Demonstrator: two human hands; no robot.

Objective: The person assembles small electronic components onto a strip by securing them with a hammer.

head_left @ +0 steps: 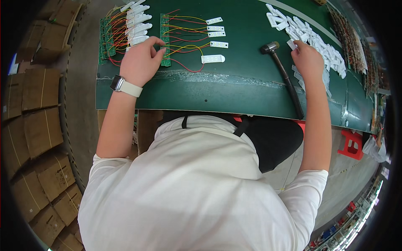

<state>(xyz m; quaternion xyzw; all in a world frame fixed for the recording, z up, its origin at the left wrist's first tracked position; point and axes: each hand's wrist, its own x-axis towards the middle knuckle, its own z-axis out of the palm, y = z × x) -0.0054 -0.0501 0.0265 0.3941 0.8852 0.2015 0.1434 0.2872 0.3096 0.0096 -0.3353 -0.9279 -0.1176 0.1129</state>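
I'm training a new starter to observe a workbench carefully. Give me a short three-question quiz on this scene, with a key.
1. True or false: the hammer lies on the green table with its head farther from the person than its handle end.

2. Which is nearest the right hand?
A) the cardboard boxes
B) the pile of white pieces
C) the red stool

3. Fill in: the left hand, beside a green circuit board, has a ____ at its wrist.

Key: 1. True. 2. B. 3. Watch.
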